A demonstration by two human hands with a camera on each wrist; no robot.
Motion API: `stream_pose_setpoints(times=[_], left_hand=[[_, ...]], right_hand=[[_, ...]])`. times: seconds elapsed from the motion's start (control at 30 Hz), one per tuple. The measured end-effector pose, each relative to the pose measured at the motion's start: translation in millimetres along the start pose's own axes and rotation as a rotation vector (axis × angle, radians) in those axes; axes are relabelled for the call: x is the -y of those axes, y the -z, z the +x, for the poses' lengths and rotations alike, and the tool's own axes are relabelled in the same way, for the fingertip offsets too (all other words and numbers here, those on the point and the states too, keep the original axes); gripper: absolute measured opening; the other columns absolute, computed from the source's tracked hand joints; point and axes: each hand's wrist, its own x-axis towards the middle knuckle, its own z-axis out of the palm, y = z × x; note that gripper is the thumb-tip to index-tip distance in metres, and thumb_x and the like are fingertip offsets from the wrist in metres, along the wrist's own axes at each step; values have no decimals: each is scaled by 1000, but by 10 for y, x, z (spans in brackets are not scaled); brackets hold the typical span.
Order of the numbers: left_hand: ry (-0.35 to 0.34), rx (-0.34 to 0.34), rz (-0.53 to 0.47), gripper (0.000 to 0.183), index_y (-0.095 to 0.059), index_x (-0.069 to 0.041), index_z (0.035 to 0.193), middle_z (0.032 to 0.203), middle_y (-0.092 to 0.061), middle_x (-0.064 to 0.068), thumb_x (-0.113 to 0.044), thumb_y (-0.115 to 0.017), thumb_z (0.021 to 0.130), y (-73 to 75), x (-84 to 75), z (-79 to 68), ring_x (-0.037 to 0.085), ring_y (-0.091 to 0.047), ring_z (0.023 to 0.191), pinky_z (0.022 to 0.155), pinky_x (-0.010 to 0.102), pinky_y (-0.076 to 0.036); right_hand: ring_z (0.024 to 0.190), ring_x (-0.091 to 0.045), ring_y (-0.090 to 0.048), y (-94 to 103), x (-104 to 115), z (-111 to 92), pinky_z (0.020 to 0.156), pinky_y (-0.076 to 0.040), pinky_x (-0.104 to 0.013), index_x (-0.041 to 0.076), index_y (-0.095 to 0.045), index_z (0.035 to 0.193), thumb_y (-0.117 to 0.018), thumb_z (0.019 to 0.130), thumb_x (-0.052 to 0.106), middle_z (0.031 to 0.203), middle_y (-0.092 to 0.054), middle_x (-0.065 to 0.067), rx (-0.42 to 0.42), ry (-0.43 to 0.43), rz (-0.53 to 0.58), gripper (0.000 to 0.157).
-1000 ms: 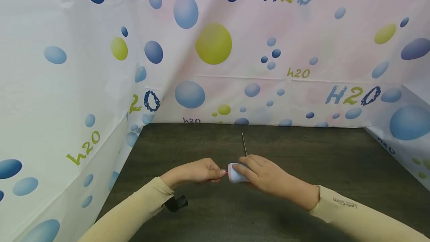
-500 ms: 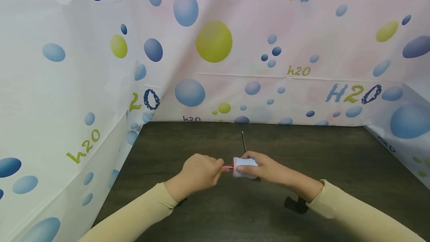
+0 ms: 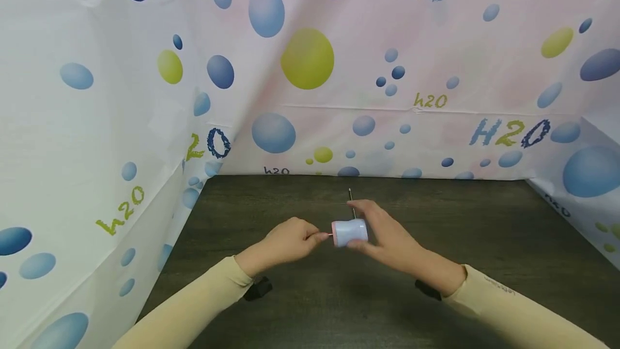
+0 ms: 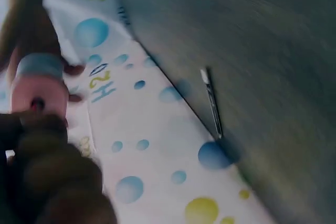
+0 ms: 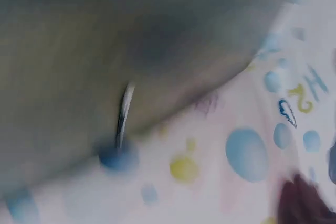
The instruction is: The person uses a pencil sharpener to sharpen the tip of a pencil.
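My left hand [image 3: 289,238] pinches a thin red pencil [image 3: 330,235] between thumb and fingers, most of it hidden in the hand. The pencil's far end enters the pink face of a light blue pencil sharpener [image 3: 351,232], held level over the table. In the left wrist view, the round hole in the sharpener's pink front [image 4: 39,95] shows dark and red. My right hand [image 3: 399,246] is spread around the sharpener's other end. Its thumb lies at the lower side, while the fingers stand straight and apart from the upper side.
A slim dark pencil-like stick [image 3: 352,206] with a pale tip lies on the dark wood table [image 3: 271,198] behind the right fingers. A white sheet [image 3: 436,58] printed with dots and "H2O" stands along the back and sides.
The right hand has turned and lifted its fingers off the sharpener. Both hands have risen slightly in view, away from the body. The left hand has rolled over and back.
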Motion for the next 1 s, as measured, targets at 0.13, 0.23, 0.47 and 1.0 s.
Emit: stream_pose_setpoints(times=[0.13,0.23,0.47,1.0], left_hand=[[95,209,-334,49,-45,-13,58,50,-30,-7,-25,-44,106,58,56,55,6,-21,45,48,22,-22],[71,236,-329,49,-44,-13,58,50,-30,-8,-23,-44,106,56,37,47,5,-21,45,48,22,-22],[7,-4,99,42,-51,-15,61,49,-31,-10,-27,-56,101,-64,-160,-71,3,-25,43,44,19,-22],[-653,-789,930,51,-45,-18,62,47,-37,-9,-30,-27,108,-51,-82,-25,4,-30,40,39,20,-26]], right_hand=[[103,-27,-65,-72,-52,-14,84,-56,-40,6,-51,130,-92,66,37,120,-61,-15,-244,434,-595,82],[90,-20,-66,-115,-55,-26,76,-57,-33,3,-53,123,-98,54,24,107,-63,-11,-266,526,-642,84],[77,-12,-63,-114,64,-64,63,-52,-25,1,-53,119,-82,80,22,102,-67,-10,-44,124,-180,53],[53,1,-56,189,27,16,48,-40,-14,10,-56,108,-26,102,61,77,-69,6,626,-562,1215,59]])
